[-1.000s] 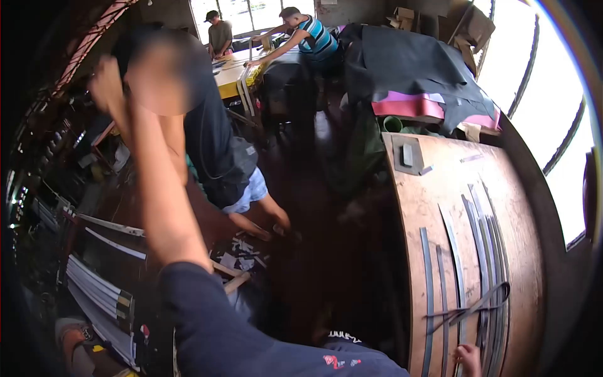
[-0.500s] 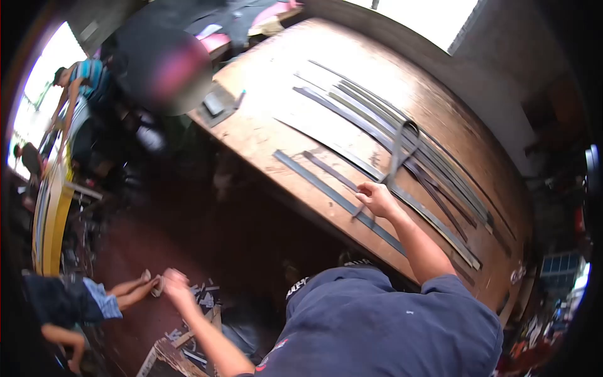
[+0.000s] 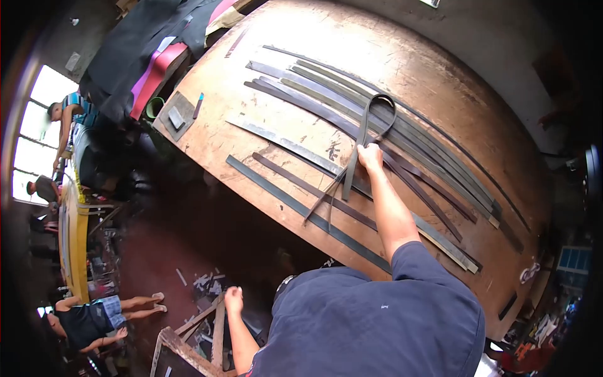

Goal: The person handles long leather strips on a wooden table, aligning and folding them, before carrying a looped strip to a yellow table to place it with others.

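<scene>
My right hand (image 3: pixel 370 156) is closed on a dark leather strip (image 3: pixel 362 129) over the table. Above the hand the strip bends into a loop, and its ends hang down across other strips. Long dark strips (image 3: pixel 314 108) lie side by side around it. Nearer the table's front edge are a brown strip (image 3: pixel 314 190) and a dark grey strip (image 3: pixel 295 204). My left hand (image 3: pixel 233 300) is low, away from the table, beside a worn wooden frame (image 3: pixel 218 330). Its fingers are curled in, and nothing shows sticking out of them.
The wooden table (image 3: pixel 213 141) carries a small board (image 3: pixel 179 115) with a pale block on its left corner. Black and pink sheets (image 3: pixel 160 69) are heaped beyond it. Scraps (image 3: pixel 210 283) litter the floor. A person (image 3: pixel 88 320) stands at left; others work by a yellow-edged bench (image 3: pixel 74 251).
My right hand has moved farther in over the table with the looped strip. My left hand has come closer to my body. The view has shifted and is sharper.
</scene>
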